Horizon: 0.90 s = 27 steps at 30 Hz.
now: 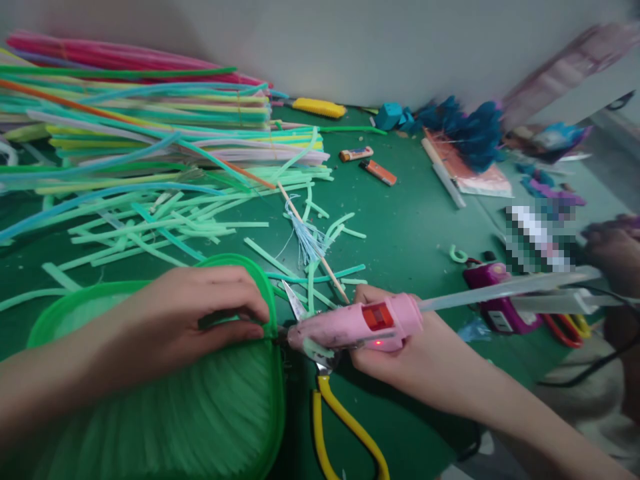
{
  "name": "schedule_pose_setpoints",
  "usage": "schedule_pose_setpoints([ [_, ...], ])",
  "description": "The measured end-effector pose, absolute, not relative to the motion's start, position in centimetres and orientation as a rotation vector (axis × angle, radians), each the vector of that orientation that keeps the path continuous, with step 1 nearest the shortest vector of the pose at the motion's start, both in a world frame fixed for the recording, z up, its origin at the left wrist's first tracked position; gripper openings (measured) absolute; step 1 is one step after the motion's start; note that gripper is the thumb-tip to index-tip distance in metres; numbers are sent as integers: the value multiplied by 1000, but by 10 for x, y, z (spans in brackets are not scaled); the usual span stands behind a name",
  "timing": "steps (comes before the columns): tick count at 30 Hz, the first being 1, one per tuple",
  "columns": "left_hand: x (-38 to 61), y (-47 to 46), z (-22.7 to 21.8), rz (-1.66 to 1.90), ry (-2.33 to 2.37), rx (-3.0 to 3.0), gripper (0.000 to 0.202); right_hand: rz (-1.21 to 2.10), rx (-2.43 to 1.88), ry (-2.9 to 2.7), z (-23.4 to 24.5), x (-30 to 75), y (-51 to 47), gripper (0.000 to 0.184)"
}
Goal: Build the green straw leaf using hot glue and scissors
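My right hand (385,333) is wrapped round a pink hot glue gun (345,325) with a red switch and a small red light lit. A long translucent glue stick (510,288) sticks out of its back. The nozzle points left, close to the rim of a green basket-like piece (277,400) lined with ribbed pale green strips. My left hand (215,307) lies over this piece, thumb and forefinger pinched together at the rim by the nozzle. What they pinch is too small to make out. Yellow-handled scissors (345,427) lie partly under the glue gun.
Bundles of coloured pipe cleaners (170,100) and loose cut green pieces (165,227) cover the left. Behind lie a yellow cutter (319,107), a lighter (379,172) and dark blue feathery pieces (465,133). A wooden stick (305,227) lies mid-table. At right, another person's hand (617,253) shows.
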State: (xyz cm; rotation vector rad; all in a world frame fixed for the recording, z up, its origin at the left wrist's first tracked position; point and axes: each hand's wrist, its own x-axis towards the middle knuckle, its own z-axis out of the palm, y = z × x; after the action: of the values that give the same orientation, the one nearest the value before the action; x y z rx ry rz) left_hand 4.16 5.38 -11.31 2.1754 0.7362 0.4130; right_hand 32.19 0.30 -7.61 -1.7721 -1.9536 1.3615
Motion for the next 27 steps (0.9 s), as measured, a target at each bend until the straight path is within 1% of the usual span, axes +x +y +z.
schedule_pose_setpoints([
  [4,44,55,-110,382,734,2171,13,1345,-1722,-1999,-72,323,9,17],
  [8,45,56,-109,386,733,2173,14,1408,-1649,-2039,-63,322,19,21],
  [11,43,55,-109,385,716,2163,15,1397,-1600,-2134,-58,320,26,19],
  [16,41,54,-110,395,700,2166,13,1416,-1681,-2197,-54,319,31,15],
  [19,41,54,-110,411,698,2176,12,1323,-1701,-2225,-51,318,32,16],
  [23,42,53,-111,443,700,2197,9,1105,-1708,-2271,-46,325,35,17],
  [25,43,51,-112,478,712,2200,7,1010,-1739,-2297,-44,335,36,15],
  [27,43,48,-112,522,731,2196,6,931,-1710,-2289,-43,349,35,8],
])
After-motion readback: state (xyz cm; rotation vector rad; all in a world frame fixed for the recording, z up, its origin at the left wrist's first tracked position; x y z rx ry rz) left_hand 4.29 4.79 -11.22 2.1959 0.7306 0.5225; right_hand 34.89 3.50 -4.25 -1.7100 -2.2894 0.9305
